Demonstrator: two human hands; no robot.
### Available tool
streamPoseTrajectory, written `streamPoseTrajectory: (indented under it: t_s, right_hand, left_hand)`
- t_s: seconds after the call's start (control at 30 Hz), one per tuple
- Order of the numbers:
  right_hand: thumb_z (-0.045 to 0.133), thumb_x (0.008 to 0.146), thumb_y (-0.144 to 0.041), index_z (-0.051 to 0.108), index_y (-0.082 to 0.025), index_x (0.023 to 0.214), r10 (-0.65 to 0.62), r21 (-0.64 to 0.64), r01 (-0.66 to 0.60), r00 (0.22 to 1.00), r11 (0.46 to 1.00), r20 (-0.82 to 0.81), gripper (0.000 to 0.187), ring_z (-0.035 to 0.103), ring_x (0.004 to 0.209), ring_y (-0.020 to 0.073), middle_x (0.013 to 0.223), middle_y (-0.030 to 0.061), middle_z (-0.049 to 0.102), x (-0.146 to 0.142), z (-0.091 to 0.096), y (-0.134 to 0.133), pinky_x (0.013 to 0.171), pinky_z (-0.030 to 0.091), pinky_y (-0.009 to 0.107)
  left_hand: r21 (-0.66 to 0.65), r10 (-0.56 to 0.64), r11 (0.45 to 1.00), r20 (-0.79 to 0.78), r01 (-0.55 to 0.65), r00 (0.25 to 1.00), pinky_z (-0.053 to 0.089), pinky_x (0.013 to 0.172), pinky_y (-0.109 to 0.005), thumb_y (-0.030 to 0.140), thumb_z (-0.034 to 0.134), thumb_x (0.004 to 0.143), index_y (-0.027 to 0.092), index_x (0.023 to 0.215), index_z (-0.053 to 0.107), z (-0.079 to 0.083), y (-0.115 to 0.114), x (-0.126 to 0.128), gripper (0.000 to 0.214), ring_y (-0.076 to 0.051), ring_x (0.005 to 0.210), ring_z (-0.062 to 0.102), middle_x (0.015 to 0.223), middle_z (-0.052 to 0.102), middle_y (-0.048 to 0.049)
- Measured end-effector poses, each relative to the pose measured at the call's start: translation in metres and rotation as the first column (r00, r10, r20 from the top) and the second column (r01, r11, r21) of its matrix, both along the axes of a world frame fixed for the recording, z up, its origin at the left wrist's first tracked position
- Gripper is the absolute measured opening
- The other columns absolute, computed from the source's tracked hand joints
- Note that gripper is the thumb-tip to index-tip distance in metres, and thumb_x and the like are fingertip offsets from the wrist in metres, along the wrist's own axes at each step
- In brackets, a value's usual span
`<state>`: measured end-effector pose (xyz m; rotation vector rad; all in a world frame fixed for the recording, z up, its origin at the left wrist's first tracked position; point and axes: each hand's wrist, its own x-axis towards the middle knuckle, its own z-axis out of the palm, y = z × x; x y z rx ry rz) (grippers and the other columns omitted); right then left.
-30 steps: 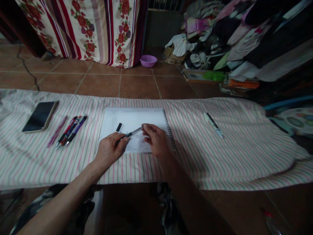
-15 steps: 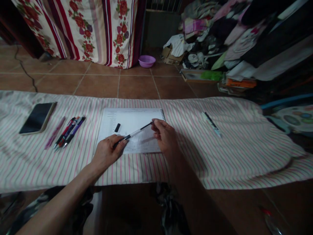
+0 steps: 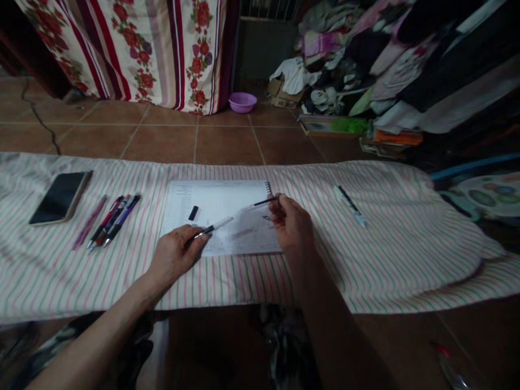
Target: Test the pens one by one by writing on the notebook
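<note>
Ink refill (image 3: pixel 262 203), now drawn clear of the pen barrel (image 3: pixel 219 223), juts leftward, pinched in the right hand (image 3: pixel 294 221); the left hand (image 3: pixel 175 248) grips the barrel, leaving both parts separate.

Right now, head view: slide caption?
Pen barrel in left hand, refill in right hand, held apart over a spiral notebook.

No words, numbers or brands can be read. The open notebook (image 3: pixel 225 196) carries rows of small print down its left side and along its top edge, too faint and blurred to decipher.
</note>
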<state>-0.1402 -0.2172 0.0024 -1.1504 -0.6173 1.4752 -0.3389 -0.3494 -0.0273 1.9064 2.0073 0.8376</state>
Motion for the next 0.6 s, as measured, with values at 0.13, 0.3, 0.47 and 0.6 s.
streamPoseTrajectory:
  t_s: [0.13,0.3,0.47,0.6]
  right_hand:
    - [0.062,0.068,-0.021,0.062,-0.016,0.071,-0.014,0.0,0.014,1.0,1.0,-0.003,0.006,0.057,0.05,0.0043,0.07,-0.0006,0.069,0.003,0.0,0.0,0.039,0.037,0.011]
    - [0.065,0.066,-0.026,0.062,-0.016,0.075,0.056,0.011,-0.057,0.995,0.998,0.077,0.013,0.058,0.052,0.0059,0.069,-0.0008,0.068,-0.001,-0.006,-0.005,0.041,0.039,0.013]
    - [0.066,0.066,-0.034,0.062,-0.016,0.079,0.143,0.073,-0.158,0.973,0.985,0.182,0.023,0.057,0.055,0.0064,0.072,0.0006,0.068,-0.008,-0.016,-0.01,0.046,0.039,0.016]
    - [0.067,0.065,-0.035,0.062,-0.015,0.079,0.234,0.07,-0.254,0.948,0.965,0.216,0.025,0.056,0.056,0.0072,0.072,0.0012,0.067,-0.014,-0.022,-0.014,0.048,0.041,0.018]
  left_hand:
    - [0.003,0.011,1.0,-0.079,-0.01,0.997,0.048,0.067,-0.028,0.039,0.046,0.087,0.017,0.095,0.064,0.0,-0.002,-0.001,0.03,-0.018,0.078,0.063,0.081,0.065,-0.0038]
    - [0.06,0.058,0.997,-0.099,-0.052,0.993,0.048,0.066,-0.028,0.04,0.048,0.086,0.017,0.095,0.065,0.0,-0.003,-0.003,0.03,-0.018,0.078,0.062,0.081,0.064,-0.004]
    - [0.104,0.094,0.991,-0.1,-0.084,0.991,0.049,0.069,-0.029,0.04,0.052,0.084,0.018,0.091,0.067,0.001,-0.003,-0.008,0.028,-0.017,0.079,0.06,0.083,0.061,-0.004]
    - [0.131,0.077,0.99,-0.159,-0.057,0.984,0.049,0.066,-0.03,0.037,0.052,0.084,0.018,0.091,0.068,0.001,-0.004,-0.012,0.026,-0.018,0.076,0.057,0.081,0.058,-0.0046]
